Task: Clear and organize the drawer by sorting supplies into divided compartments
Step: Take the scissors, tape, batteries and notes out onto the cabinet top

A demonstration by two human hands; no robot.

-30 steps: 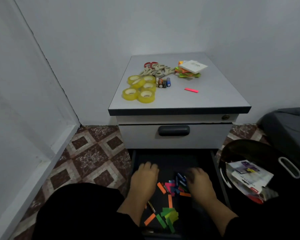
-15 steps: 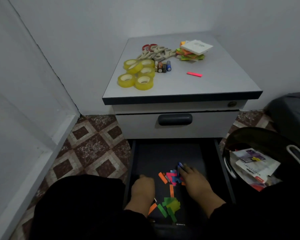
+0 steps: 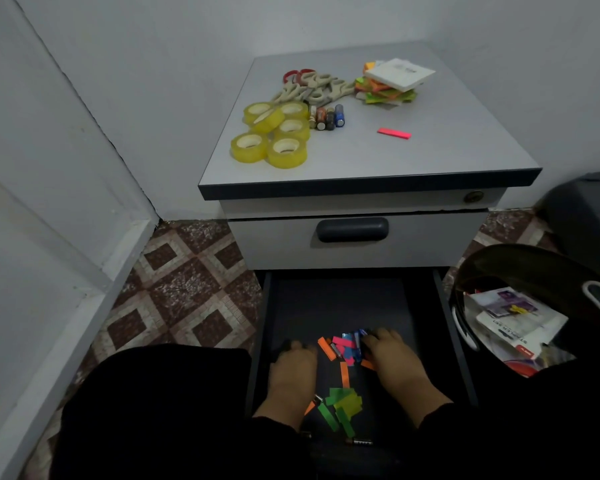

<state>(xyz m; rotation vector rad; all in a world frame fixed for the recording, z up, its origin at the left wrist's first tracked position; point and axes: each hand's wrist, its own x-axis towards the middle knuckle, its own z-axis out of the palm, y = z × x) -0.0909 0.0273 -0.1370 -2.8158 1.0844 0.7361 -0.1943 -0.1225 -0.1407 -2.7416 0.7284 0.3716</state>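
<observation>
Drawer (image 3: pixel 340 299) dark, flat neon paper strips (image 3: pixel 342 400), left hand (image 3: pixel 293 368) and right hand (image 3: pixel 394 358) grips unclear

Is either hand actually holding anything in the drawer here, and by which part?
Cannot be told: the left hand and right hand lie palm-down among the coloured paper strips, fingertips hidden.

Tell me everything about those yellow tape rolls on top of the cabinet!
The tape rolls are five see-through yellow rings with pale cores, like shiny plastic. They bunch together touching on the left of the grey cabinet top. Four lie flat with the hole up; one at the back leans tilted on the others. Batteries sit just to their right, scissors just behind. No hand touches them.
</observation>
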